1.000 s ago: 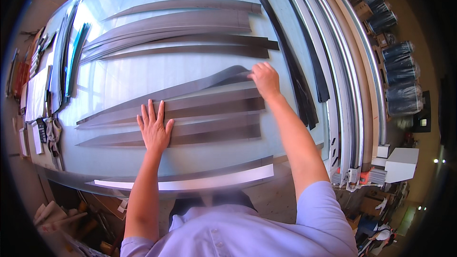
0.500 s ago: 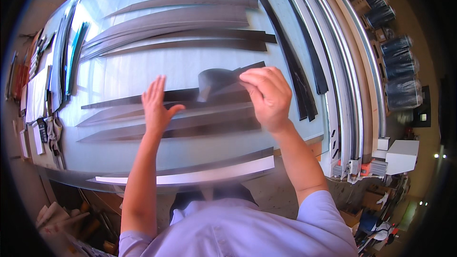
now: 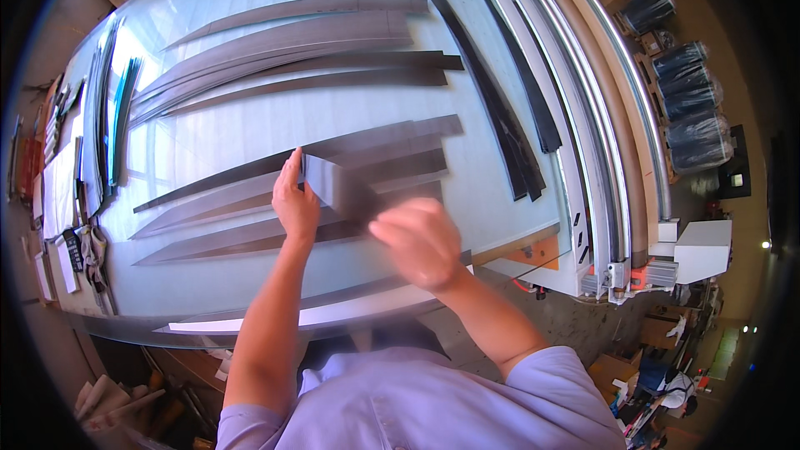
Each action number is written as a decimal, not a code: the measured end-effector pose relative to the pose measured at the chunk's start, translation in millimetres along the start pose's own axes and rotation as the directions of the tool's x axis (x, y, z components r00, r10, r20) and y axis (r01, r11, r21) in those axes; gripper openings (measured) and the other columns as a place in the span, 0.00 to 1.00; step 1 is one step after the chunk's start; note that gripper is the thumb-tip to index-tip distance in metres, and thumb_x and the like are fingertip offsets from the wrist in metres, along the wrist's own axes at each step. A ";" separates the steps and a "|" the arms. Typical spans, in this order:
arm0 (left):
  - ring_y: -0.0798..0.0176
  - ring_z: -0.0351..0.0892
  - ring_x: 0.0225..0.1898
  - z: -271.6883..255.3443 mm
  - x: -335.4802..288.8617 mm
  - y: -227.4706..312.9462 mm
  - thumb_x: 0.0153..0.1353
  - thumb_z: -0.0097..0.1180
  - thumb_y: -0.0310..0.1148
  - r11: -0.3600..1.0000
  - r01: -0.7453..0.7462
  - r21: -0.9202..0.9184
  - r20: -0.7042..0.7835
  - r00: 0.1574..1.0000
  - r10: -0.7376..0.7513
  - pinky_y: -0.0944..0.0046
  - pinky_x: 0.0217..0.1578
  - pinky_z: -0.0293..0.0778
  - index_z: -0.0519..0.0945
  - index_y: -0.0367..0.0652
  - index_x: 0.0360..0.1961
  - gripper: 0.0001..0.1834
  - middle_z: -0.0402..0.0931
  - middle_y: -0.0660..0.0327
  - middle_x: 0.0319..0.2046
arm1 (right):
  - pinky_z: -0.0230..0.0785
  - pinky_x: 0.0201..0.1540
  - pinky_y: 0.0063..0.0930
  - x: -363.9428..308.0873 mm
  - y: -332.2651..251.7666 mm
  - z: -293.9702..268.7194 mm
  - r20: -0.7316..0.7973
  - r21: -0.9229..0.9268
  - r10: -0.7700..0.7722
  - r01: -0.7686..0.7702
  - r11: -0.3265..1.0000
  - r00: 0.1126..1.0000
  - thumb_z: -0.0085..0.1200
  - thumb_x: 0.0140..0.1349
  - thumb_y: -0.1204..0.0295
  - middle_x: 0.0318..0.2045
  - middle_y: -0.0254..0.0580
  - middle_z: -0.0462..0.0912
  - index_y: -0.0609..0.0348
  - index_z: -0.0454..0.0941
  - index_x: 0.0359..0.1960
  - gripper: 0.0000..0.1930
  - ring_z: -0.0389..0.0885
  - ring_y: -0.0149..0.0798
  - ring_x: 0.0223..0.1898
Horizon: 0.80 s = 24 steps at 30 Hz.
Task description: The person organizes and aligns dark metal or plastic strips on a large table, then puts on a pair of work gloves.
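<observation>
A dark grey flexible strip point(image 3: 348, 190) is folded up off the table in front of me, smeared by motion. Its near end runs to my right hand point(image 3: 421, 242), which is closed on it and blurred. My left hand point(image 3: 297, 204) stands at the strip's left edge, fingers stretched upward and close beside the fold, thumb near its lower corner. Whether the left fingers press on the strip is hard to make out. Under and around both hands lie several long tapered dark strips, among them a pointed one point(image 3: 200, 240) and a far one point(image 3: 208, 179).
The pale glass-topped table point(image 3: 250, 137) carries more dark strips point(image 3: 333, 33) farther off. Long black strips point(image 3: 492, 100) lie at the right, beside metal rails point(image 3: 596, 75). A white strip point(image 3: 333, 314) lies along the near edge. Wrapped rolls point(image 3: 696, 142) stand beyond the rails.
My right hand has moved left and toward me, drawing the strip's end along. My left hand has shifted slightly right, to the strip's fold. The whole view has turned a little.
</observation>
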<state>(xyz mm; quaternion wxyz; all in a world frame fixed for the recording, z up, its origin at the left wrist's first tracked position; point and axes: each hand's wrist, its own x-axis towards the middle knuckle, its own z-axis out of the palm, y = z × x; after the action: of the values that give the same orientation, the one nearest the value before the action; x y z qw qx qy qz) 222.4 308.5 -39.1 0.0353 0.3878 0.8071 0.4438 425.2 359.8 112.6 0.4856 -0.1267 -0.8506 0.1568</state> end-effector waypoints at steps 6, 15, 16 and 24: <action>0.46 0.82 0.52 -14.3 25.4 -52.5 0.58 0.48 0.15 0.967 0.071 0.243 -0.082 0.995 -0.053 0.52 0.53 0.77 0.80 0.52 0.63 0.32 0.83 0.53 0.54 | 0.78 0.41 0.36 0.5 -19.4 -38.2 0.069 -0.084 0.123 -0.117 0.990 0.990 0.66 0.52 0.83 0.37 0.45 0.85 0.62 0.85 0.41 0.13 0.84 0.48 0.36; 0.54 0.84 0.50 -218.5 109.5 -188.3 0.69 0.54 0.28 0.692 -0.154 0.705 -0.088 0.950 0.300 0.55 0.56 0.72 0.82 0.50 0.60 0.19 0.85 0.57 0.51 | 0.75 0.33 0.24 -102.6 28.4 -61.0 -0.073 0.346 0.943 -0.879 0.329 0.324 0.58 0.68 0.77 0.32 0.40 0.85 0.66 0.83 0.40 0.05 0.82 0.29 0.30; 0.53 0.80 0.56 -253.5 112.0 -214.7 0.70 0.53 0.28 0.606 -0.097 0.789 -0.018 0.983 0.180 0.52 0.60 0.69 0.80 0.51 0.62 0.21 0.82 0.56 0.55 | 0.73 0.30 0.21 -111.8 34.1 -58.8 0.004 0.405 0.975 -0.892 0.200 0.221 0.58 0.70 0.75 0.31 0.38 0.85 0.66 0.83 0.40 0.06 0.81 0.27 0.27; 0.46 0.62 0.72 -157.8 25.5 -110.5 0.61 0.49 0.16 0.804 -0.349 0.481 0.497 0.864 0.077 0.47 0.73 0.58 0.69 0.48 0.72 0.36 0.66 0.49 0.70 | 0.69 0.21 0.21 -151.6 11.3 3.4 0.225 0.280 0.974 -0.955 -0.092 -0.028 0.59 0.67 0.69 0.25 0.36 0.83 0.64 0.83 0.40 0.09 0.77 0.26 0.18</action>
<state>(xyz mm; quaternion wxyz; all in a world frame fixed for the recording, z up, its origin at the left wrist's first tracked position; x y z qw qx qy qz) 75.6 182.8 -18.7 0.0570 0.5644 0.8189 0.0876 498.2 313.9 -12.6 0.2593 -0.6108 -0.4411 0.6043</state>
